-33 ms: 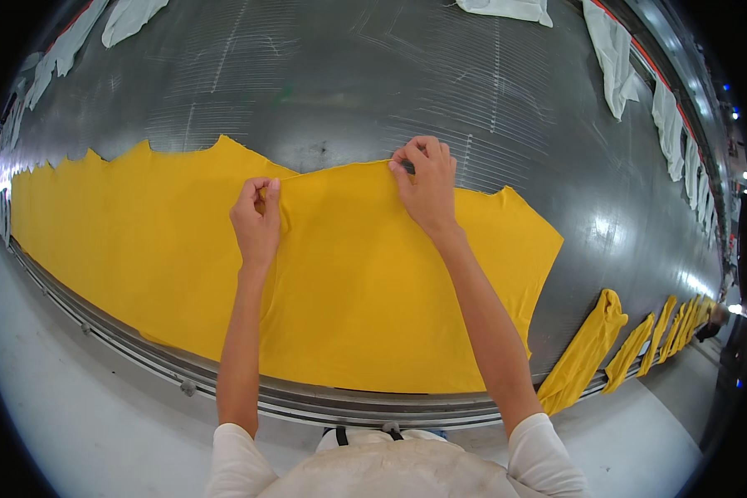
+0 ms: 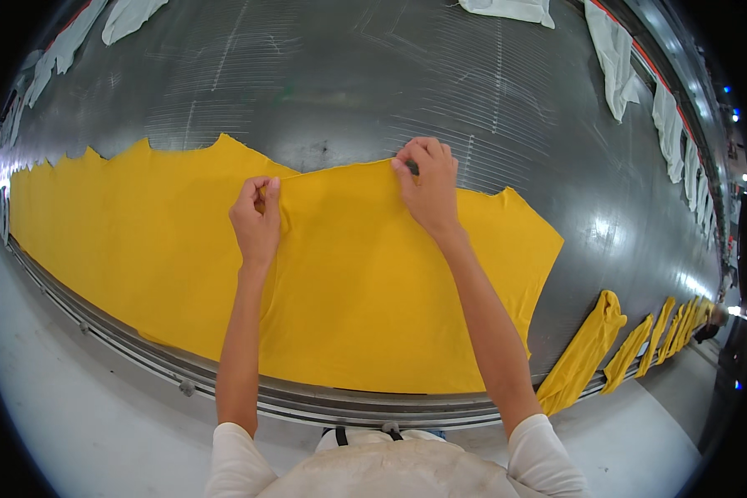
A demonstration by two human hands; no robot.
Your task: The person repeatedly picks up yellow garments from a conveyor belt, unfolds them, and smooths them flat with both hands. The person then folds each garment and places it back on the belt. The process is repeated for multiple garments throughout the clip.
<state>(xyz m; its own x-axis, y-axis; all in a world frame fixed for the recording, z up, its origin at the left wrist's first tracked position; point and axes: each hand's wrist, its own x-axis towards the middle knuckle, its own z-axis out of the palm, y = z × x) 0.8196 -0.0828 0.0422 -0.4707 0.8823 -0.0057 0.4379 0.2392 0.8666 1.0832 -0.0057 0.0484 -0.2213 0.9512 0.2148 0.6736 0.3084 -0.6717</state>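
"Where's the yellow fabric panel (image 2: pixel 373 274)?"

"Spread on the counter (image 2: pixel 332 91), along its near edge."

"And the hands?"

"The left hand (image 2: pixel 256 220) has its fingers pinching the panel's far edge — the right hand's (image 2: pixel 432 187) pinch it too, nearer the counter's right end."

"What else?"

"Bunched yellow fabric pieces (image 2: pixel 581 357) — at the counter's near right edge."

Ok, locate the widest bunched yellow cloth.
The bunched yellow cloth lies at lower right in the head view, over the near edge of the dark grey table, between the flat yellow fabric and narrower yellow cloths.
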